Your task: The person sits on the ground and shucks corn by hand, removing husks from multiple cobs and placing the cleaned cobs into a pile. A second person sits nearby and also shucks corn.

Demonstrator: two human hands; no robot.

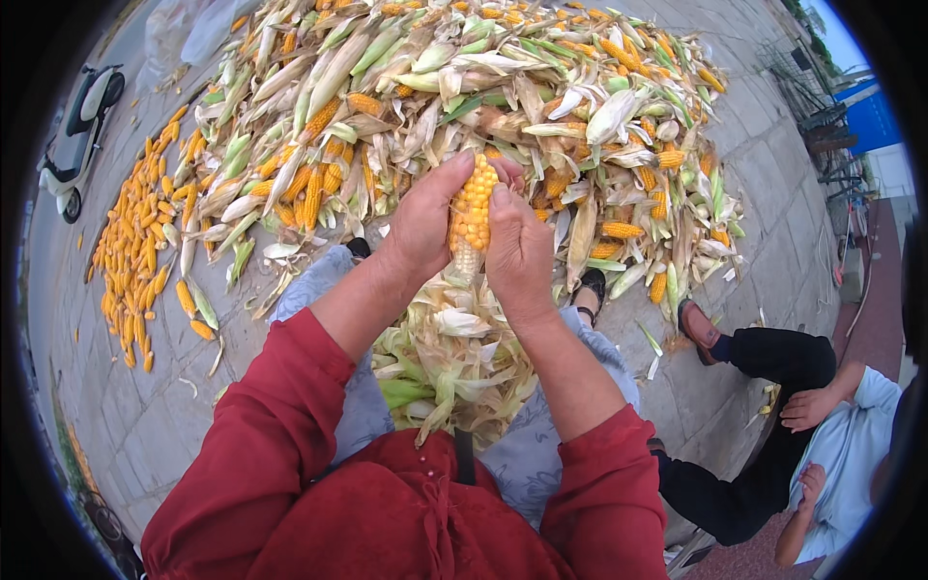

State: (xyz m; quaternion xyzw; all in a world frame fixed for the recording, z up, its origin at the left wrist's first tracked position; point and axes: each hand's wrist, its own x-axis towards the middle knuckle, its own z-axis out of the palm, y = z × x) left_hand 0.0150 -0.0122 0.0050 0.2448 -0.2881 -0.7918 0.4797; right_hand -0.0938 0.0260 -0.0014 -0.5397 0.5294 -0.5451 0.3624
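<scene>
Between my two hands is an ear of yellow corn (475,203), husk off, its lower end pale and partly without full kernels. My left hand (428,210) grips it from the left side, and my right hand (518,243) holds it from the right with the thumb laid on the kernels. Loose corn husks (457,341) lie heaped between my knees, right below the ear. Beyond my hands rises a large pile of corn ears and dry husks (435,80), some ears bare and others still wrapped.
Bare corn cobs (138,246) lie in a separate heap on the paving (167,413) to the left. A scooter (80,138) is parked farther left. At the right sits another person (834,449), one shoe (699,330) near the pile. Plastic bags (177,36) lie at upper left.
</scene>
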